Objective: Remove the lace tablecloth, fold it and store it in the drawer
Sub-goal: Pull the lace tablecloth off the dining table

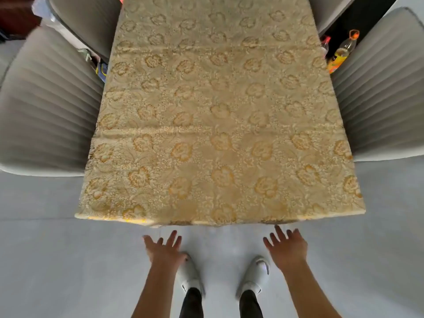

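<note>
Plainly nothing is done yet — the lace tablecloth (220, 125) lies spread flat over the table. The left hand (164, 249) and right hand (286, 247) hover near its front edge, fingers splayed, holding nothing — lifting, folding and storing all remain.

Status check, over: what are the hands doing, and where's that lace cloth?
Left hand and right hand open, empty, short of the near edge. Lace tablecloth spread flat on the table, untouched. Nothing lying on it; grey chairs close at both sides.
</note>
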The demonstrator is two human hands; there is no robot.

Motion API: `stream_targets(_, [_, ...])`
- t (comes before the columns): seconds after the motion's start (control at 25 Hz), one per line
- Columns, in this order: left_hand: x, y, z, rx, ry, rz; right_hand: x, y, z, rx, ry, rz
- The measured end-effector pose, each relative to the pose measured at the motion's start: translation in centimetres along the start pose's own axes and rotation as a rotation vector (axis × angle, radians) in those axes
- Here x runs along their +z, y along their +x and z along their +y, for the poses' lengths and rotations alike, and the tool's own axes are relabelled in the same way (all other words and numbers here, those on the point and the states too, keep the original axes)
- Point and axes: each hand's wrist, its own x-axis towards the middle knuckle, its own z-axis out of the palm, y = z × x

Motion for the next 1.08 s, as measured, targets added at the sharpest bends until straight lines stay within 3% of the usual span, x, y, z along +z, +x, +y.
stream_targets(0.2, [-0.3,-0.6,0.7,-0.016,-0.268,-0.146,-0.6,0.0,-2.3,-0.004,0.128,-0.009])
stream_targets(0.36, [-0.8,-3.0,0.0,0.037,-0.209,-0.094,-0.8,-2.9,-1.7,-0.037,0.026,0.071])
stream_targets(0.44, [-1.1,-4.4,0.4,0.13,-0.069,0.002,-1.0,-4.7,-1.8,-0.054,-0.031,0.151])
stream_targets(0.52, [-1.4,-6.7,1.0,0.289,0.076,0.14,-1.7,-6.6,-2.3,-0.191,-0.139,0.236])
stream_targets(0.6, [0.0,-9.6,3.1,0.603,0.18,0.279,-0.1,-9.7,-4.5,-0.411,-0.274,0.281])
stream_targets(0.72, [7.6,-12.9,7.8,1.069,0.376,0.226,7.9,-12.6,-9.5,-0.734,-0.333,0.194])
stream_targets(0.8, [15.2,-14.4,11.6,1.255,0.485,0.146,16.1,-12.7,-13.0,-0.902,-0.424,0.087])
stream_targets(0.92, [22.5,-15.4,14.5,1.247,0.784,0.079,24.9,-11.4,-16.1,-1.079,-0.828,-0.116])
stream_targets(1.0, [21.9,-14.7,13.1,1.264,1.138,0.122,24.7,-10.3,-15.8,-1.129,-1.186,-0.078])
stream_targets(1.08, [18.2,-13.8,9.3,1.252,1.372,0.111,20.5,-9.6,-13.3,-1.149,-1.39,-0.041])
